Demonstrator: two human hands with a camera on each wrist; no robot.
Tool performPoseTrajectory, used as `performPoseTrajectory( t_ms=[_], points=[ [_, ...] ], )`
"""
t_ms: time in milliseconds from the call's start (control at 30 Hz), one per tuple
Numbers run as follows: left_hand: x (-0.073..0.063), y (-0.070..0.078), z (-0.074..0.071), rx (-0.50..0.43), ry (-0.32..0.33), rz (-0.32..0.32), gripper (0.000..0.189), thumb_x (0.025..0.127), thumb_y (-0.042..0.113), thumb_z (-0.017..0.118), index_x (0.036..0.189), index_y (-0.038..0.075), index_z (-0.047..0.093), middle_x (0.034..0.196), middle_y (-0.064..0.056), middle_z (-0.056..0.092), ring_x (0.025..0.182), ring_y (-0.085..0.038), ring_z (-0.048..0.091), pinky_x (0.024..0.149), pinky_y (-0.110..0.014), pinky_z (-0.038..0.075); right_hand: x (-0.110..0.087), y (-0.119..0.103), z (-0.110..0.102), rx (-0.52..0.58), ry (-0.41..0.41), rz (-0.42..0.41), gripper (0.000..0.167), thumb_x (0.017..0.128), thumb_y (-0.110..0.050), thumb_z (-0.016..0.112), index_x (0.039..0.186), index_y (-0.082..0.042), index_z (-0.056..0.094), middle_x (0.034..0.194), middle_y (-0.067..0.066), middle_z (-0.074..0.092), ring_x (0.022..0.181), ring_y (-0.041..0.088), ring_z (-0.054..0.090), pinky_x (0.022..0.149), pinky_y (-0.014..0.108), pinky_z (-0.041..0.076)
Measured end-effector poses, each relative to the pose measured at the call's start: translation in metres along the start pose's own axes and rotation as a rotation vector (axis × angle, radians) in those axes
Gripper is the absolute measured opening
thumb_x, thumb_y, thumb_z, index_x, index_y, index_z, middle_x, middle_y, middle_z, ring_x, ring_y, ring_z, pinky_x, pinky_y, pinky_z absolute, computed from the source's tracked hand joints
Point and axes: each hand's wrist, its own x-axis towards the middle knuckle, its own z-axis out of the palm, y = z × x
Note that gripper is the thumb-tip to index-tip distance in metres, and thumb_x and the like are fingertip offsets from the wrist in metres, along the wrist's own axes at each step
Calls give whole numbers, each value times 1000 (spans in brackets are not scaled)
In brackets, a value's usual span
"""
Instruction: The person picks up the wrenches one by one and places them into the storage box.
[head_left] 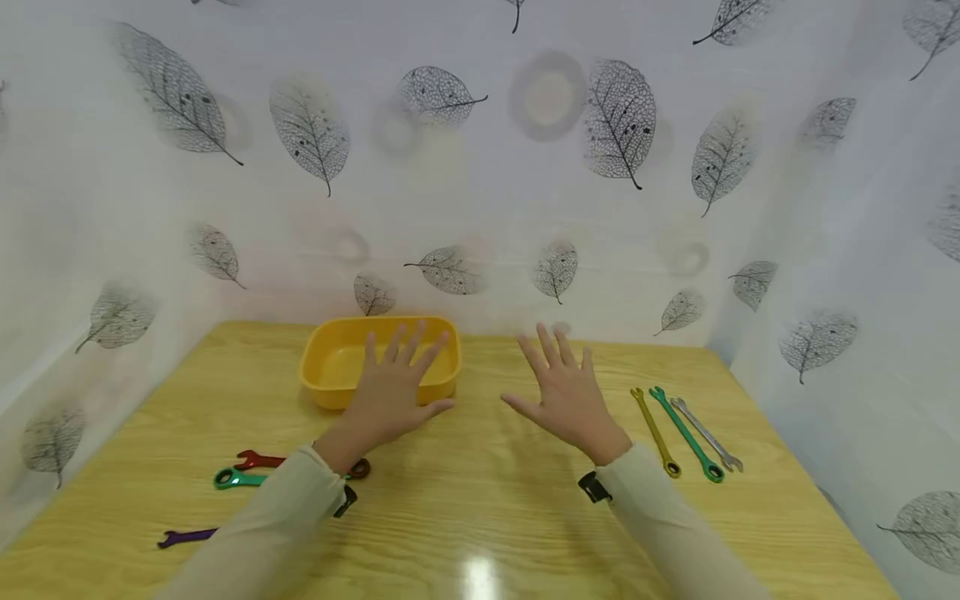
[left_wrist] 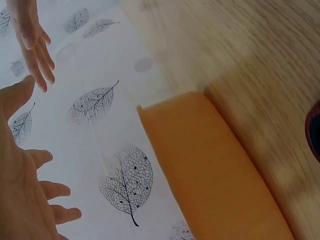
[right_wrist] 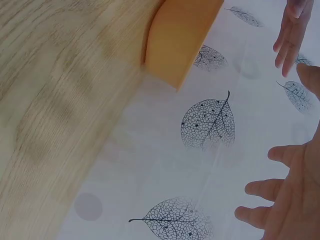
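Both hands are raised above the table with fingers spread, holding nothing. In the head view my left hand [head_left: 388,398] overlaps the front right part of a yellow plastic bin [head_left: 322,392]; the left wrist view shows the bin's outer wall [left_wrist: 210,170] apart from the fingers. My right hand [head_left: 568,398] hovers to the right of the bin, left of three combination wrenches: a gold one [head_left: 655,432], a green one [head_left: 686,433] and a silver one [head_left: 707,433]. Under my left forearm lie a red wrench [head_left: 258,460], a green wrench [head_left: 243,478] and a purple wrench [head_left: 187,537], each partly hidden by the sleeve.
The wooden table [head_left: 480,475] is backed by a white curtain [head_left: 480,192] printed with dark leaves, which also rises along both sides. A dark strap [head_left: 595,487] sits on the right wrist, another strap [head_left: 346,502] on the left.
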Motion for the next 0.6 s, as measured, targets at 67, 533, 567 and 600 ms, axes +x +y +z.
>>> performPoseTrajectory(
  t_ms=[67,533,567,600],
  points=[
    [1,-8,0,-24,-15,23,83,83,62,54,150,26,21,156,-14,20,142,-40,21,110,-66,9,6,-2,3,12,-1,-1,82,87,-61,49,151,-21,18,157,15,17,144,38,16,104,70,19],
    [0,-81,-6,-69,28,111,70,85,40,64,143,10,38,146,-20,37,132,-40,37,107,-58,29,55,-22,24,22,-1,-45,77,89,-59,46,151,-21,19,156,13,21,144,35,20,110,65,16],
    [0,-84,-6,-50,37,109,69,85,40,64,142,9,39,146,-21,38,131,-40,38,107,-57,29,58,-24,25,24,-1,-47,76,90,-59,46,151,-21,20,156,13,21,144,35,20,110,65,16],
    [0,-87,-5,-27,43,104,69,85,40,64,142,9,40,145,-21,38,131,-40,38,107,-57,29,61,-26,26,23,-1,-49,76,90,-58,46,151,-21,20,156,13,22,144,35,20,109,65,17]
  ],
)
